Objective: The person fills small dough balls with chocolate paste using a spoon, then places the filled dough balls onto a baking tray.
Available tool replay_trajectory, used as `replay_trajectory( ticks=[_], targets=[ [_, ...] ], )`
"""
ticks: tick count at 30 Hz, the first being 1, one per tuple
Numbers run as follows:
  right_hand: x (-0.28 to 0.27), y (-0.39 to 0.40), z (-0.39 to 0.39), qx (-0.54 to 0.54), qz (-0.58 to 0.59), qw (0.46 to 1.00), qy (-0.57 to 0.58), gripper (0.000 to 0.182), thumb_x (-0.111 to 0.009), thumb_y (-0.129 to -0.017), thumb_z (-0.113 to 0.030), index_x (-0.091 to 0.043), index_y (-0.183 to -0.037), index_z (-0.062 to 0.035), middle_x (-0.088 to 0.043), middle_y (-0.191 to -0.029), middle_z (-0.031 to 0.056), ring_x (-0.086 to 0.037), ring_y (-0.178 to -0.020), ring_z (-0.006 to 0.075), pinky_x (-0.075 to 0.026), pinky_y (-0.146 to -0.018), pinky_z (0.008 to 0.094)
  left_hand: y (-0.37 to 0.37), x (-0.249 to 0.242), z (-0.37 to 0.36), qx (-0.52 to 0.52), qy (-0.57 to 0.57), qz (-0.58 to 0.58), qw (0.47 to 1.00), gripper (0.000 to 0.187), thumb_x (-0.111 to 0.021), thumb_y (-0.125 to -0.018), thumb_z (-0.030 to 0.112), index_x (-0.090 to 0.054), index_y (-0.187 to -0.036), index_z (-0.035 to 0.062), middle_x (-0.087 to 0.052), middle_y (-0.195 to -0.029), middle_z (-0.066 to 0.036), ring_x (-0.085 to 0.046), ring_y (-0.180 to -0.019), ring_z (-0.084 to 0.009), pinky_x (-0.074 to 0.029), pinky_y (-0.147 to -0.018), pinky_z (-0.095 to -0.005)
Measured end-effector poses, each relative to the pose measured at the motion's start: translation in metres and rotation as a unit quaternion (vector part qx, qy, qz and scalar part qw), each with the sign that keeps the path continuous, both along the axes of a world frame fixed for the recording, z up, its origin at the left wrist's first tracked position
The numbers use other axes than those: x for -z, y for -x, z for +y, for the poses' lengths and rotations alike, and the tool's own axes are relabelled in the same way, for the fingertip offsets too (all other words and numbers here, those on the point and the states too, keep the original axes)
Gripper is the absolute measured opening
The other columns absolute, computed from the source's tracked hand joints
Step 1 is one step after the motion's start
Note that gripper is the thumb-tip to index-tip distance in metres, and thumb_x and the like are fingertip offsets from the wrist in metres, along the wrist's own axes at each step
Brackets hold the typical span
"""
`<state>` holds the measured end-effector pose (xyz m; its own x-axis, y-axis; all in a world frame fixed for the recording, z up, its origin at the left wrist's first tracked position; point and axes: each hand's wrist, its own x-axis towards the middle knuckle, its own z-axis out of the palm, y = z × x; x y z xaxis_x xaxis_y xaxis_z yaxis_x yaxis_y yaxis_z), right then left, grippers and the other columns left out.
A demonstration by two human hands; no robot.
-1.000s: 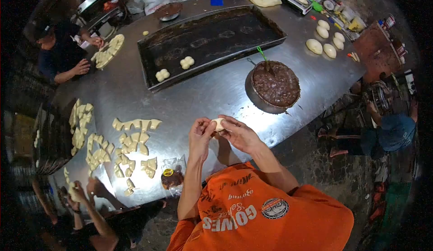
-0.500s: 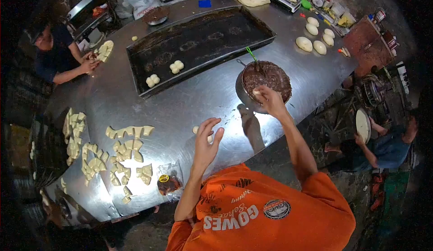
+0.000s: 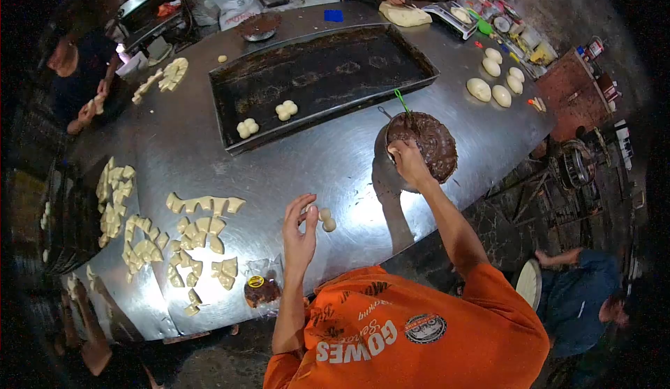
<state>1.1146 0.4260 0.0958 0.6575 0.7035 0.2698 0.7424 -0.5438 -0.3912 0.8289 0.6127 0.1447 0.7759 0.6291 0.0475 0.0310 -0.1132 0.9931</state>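
Observation:
My right hand (image 3: 407, 162) is at the near left rim of a round pot (image 3: 441, 144) of thick brown filling, its fingers closed on a small pale piece of dough (image 3: 393, 154). A green-handled utensil (image 3: 402, 100) stands in the filling. Over the steel table (image 3: 279, 169), my left hand (image 3: 301, 227) has its thumb and fingers curled round a small pale dough ball, mostly hidden by the fingers. Right beside those fingertips lie two more dough balls (image 3: 327, 219), close together.
A large dark tray (image 3: 328, 59) holds two clusters of dough balls (image 3: 286, 110). Cut dough pieces (image 3: 199, 232) lie at left, larger dough rounds (image 3: 479, 89) at right. A plastic bag (image 3: 262, 291) is near the front edge. Co-workers (image 3: 84, 75) stand around the table.
My left hand has moved onto a dough ball and its fingers have curled in. My right hand stays at the pot, fingers more tucked. The left co-worker's hands have drawn back from the dough strip.

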Motion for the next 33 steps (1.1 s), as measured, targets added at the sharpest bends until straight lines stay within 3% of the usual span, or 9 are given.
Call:
replay_trajectory(
  ticks=[3, 6, 13, 17, 22, 25, 26, 30, 33],
  targets=[
    [0.005, -0.01, -0.001, 0.075, 0.122, 0.989, 0.026, 0.024, -0.057, -0.089, 0.002, -0.062, -0.113, 0.0003, -0.068, -0.103, 0.0195, -0.065, -0.098, 0.0366, -0.053, -0.086, 0.0429, -0.002, 0.002, 0.002, 0.001, 0.006, -0.005, 1.0, 0.028, -0.058, -0.1, 0.02, -0.064, -0.122, 0.0039, -0.057, -0.128, -0.012, -0.06, -0.113, -0.0222, -0.05, -0.092, -0.0352],
    [-0.001, -0.015, -0.016, 0.116, 0.518, 0.821, -0.208, 0.022, -0.062, -0.095, -0.006, -0.061, -0.114, 0.0062, -0.068, -0.106, 0.0081, -0.066, -0.094, 0.0175, -0.054, -0.085, 0.0302, -0.008, 0.003, 0.0, 0.024, 0.01, -0.012, 1.0, 0.029, -0.058, -0.1, 0.02, -0.063, -0.124, 0.0048, -0.058, -0.128, -0.012, -0.059, -0.114, -0.0226, -0.05, -0.094, -0.0357],
    [-0.047, 0.07, 0.004, -0.063, 0.783, 0.493, -0.373, 0.026, -0.057, -0.098, -0.01, -0.057, -0.122, 0.0009, -0.065, -0.111, 0.0132, -0.064, -0.103, 0.0244, -0.052, -0.09, 0.0381, -0.052, 0.003, -0.028, 0.183, 0.117, -0.124, 0.968, 0.042, -0.057, -0.101, 0.024, -0.05, -0.138, 0.005, -0.059, -0.133, -0.013, -0.055, -0.123, -0.0203, -0.043, -0.102, -0.0355],
    [-0.053, 0.115, 0.025, -0.068, 0.792, 0.499, -0.344, 0.021, -0.056, -0.1, -0.015, -0.059, -0.117, -0.0024, -0.065, -0.113, 0.0104, -0.063, -0.101, 0.0205, -0.051, -0.086, 0.0343, -0.049, 0.007, -0.013, 0.106, 0.09, -0.059, 0.988, 0.04, -0.056, -0.102, 0.023, -0.05, -0.137, 0.0037, -0.063, -0.124, -0.01, -0.058, -0.115, -0.0172, -0.044, -0.1, -0.0327],
    [-0.056, 0.144, 0.042, 0.006, 0.811, 0.467, -0.352, 0.026, -0.063, -0.095, -0.006, -0.057, -0.119, 0.0016, -0.062, -0.117, 0.0141, -0.062, -0.109, 0.0259, -0.052, -0.1, 0.0376, -0.027, 0.022, 0.001, 0.04, 0.427, -0.165, 0.888, 0.039, -0.058, -0.101, 0.024, -0.052, -0.134, 0.0069, -0.063, -0.111, -0.002, -0.062, -0.104, -0.0151, -0.052, -0.092, -0.0301],
    [-0.075, 0.168, 0.06, -0.045, 0.745, 0.531, -0.401, 0.031, -0.063, -0.094, -0.005, -0.056, -0.124, 0.001, -0.06, -0.121, 0.0139, -0.061, -0.109, 0.0234, -0.053, -0.096, 0.0355, -0.016, 0.007, 0.014, 0.04, 0.48, -0.196, 0.854, 0.048, -0.052, -0.103, 0.032, -0.045, -0.141, 0.0052, -0.06, -0.121, -0.007, -0.06, -0.111, -0.0192, -0.052, -0.1, -0.0348],
    [-0.076, 0.178, 0.068, -0.017, 0.628, 0.688, -0.362, 0.037, -0.064, -0.093, -0.002, -0.055, -0.129, 0.0031, -0.059, -0.124, 0.0131, -0.061, -0.109, 0.0218, -0.053, -0.094, 0.0325, -0.011, -0.006, 0.016, 0.047, 0.462, -0.188, 0.865, 0.05, -0.05, -0.103, 0.034, -0.042, -0.143, 0.0048, -0.059, -0.124, -0.008, -0.059, -0.114, -0.0199, -0.051, -0.1, -0.035],
    [-0.071, 0.183, 0.071, -0.092, 0.283, 0.908, -0.293, 0.036, -0.064, -0.088, 0.004, -0.065, -0.124, 0.0009, -0.059, -0.119, 0.0112, -0.062, -0.101, 0.0214, -0.052, -0.085, 0.0313, 0.004, -0.031, 0.013, 0.075, 0.377, -0.175, 0.906, 0.057, -0.047, -0.104, 0.037, -0.033, -0.151, 0.0084, -0.054, -0.131, -0.012, -0.053, -0.122, -0.0221, -0.045, -0.107, -0.0366],
    [-0.08, 0.175, 0.061, -0.179, 0.185, 0.946, -0.199, 0.034, -0.065, -0.086, 0.005, -0.069, -0.119, -0.0038, -0.057, -0.118, 0.0121, -0.06, -0.094, 0.0222, -0.051, -0.081, 0.0322, 0.012, -0.03, 0.003, 0.081, 0.289, -0.16, 0.94, 0.056, -0.046, -0.105, 0.032, -0.029, -0.154, 0.012, -0.051, -0.134, -0.012, -0.05, -0.125, -0.0219, -0.039, -0.11, -0.037]
  ],
)
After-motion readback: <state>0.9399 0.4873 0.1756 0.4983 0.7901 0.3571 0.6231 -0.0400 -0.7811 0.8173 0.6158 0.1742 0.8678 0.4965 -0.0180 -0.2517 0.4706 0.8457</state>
